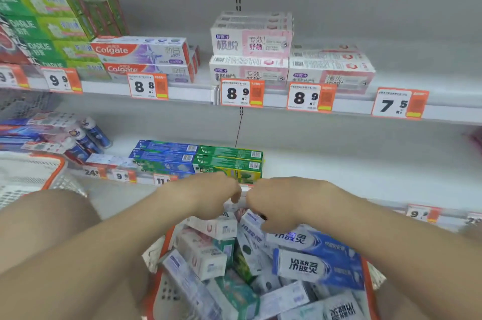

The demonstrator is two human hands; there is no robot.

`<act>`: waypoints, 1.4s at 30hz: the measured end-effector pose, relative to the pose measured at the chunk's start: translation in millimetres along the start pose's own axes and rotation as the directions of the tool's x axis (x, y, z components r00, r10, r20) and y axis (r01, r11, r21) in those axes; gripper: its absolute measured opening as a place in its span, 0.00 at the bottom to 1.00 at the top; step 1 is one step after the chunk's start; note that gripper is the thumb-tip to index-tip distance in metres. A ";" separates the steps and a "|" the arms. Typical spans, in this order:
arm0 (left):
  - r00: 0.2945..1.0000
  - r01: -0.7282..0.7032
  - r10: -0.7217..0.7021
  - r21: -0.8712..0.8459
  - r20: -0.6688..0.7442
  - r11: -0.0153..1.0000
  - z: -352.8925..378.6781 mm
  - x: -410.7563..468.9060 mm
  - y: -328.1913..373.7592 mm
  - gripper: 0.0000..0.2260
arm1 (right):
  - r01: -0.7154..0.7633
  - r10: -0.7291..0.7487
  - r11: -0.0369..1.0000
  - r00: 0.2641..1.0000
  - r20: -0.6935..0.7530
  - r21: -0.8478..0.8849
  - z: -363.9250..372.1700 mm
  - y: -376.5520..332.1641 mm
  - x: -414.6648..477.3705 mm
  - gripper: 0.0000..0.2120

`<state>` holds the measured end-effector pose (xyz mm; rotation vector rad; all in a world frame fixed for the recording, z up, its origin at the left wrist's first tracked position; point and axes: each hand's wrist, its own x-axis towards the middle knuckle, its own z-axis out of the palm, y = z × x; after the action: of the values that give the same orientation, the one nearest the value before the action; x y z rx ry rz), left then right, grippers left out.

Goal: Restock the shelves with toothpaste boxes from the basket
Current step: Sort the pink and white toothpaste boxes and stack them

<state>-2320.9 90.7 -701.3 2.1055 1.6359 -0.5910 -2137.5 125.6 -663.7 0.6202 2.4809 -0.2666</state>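
Note:
An orange-rimmed white basket [159,285] sits low in front of me, heaped with several toothpaste boxes: blue and white ones [313,265] on the right, white and pink ones [206,254] on the left. Both hands meet over the basket's far end. My left hand [208,195] and my right hand [273,202] have curled fingers around a pale box [238,202] that is mostly hidden between them. Pink and white boxes [250,43] are stacked on the upper shelf, and green and blue boxes [198,160] lie on the lower shelf.
Colgate boxes [142,51] and green Darlie boxes [44,25] fill the upper shelf's left. Orange price tags [242,92] line the shelf edge. A second white basket [28,173] stands at left. Bare shelf shows at the right of both levels.

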 end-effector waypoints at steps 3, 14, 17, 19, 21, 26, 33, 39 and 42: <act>0.990 0.031 -0.034 0.027 0.138 0.999 37.4 -0.1 -4.8 0.29 | -0.008 0.017 0.996 0.995 0.098 -0.089 15.6 -11.7 0.6 0.15; 0.973 -0.091 0.075 0.063 0.220 0.994 107.8 4.9 6.3 0.63 | 0.014 -0.007 0.999 0.992 0.123 -0.051 45.1 -28.2 6.5 0.04; 0.986 -0.103 0.095 0.054 0.134 0.993 91.7 4.8 -1.9 0.53 | -0.002 0.006 1.000 0.990 0.144 -0.026 49.6 -27.2 6.2 0.10; 0.988 -0.114 0.111 0.017 0.108 0.993 82.1 2.2 -9.3 0.48 | -0.022 0.023 1.000 0.988 0.151 -0.003 47.9 -24.8 5.1 0.14; 0.990 -0.109 0.111 -0.024 0.084 0.994 74.7 -1.4 -14.0 0.45 | -0.047 0.049 0.999 0.990 0.131 -0.016 44.4 -20.7 4.5 0.15; 0.989 -0.110 0.083 -0.227 -0.122 0.968 28.4 -17.6 -27.1 0.33 | -0.159 0.157 0.987 0.985 0.068 0.030 24.2 -2.6 0.2 0.08; 0.922 -0.344 0.095 -0.683 -0.375 0.644 -41.8 -48.4 -35.3 0.29 | 0.040 0.151 0.768 0.959 -0.241 0.639 -3.0 31.8 2.5 0.41; 0.914 -0.393 0.097 -0.796 -0.395 0.461 -65.6 -48.5 -38.0 0.28 | 0.223 0.186 0.324 0.938 -0.293 0.919 -9.0 45.6 4.0 0.33; 0.900 -0.394 0.004 -0.808 -0.437 0.438 -67.6 -45.0 -31.3 0.22 | 0.187 0.266 0.281 0.927 -0.264 0.941 -12.1 56.6 1.3 0.23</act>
<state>-2355.9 99.5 -622.1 1.5401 1.3254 0.7218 -2116.7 179.2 -657.6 1.3050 2.3651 -1.9415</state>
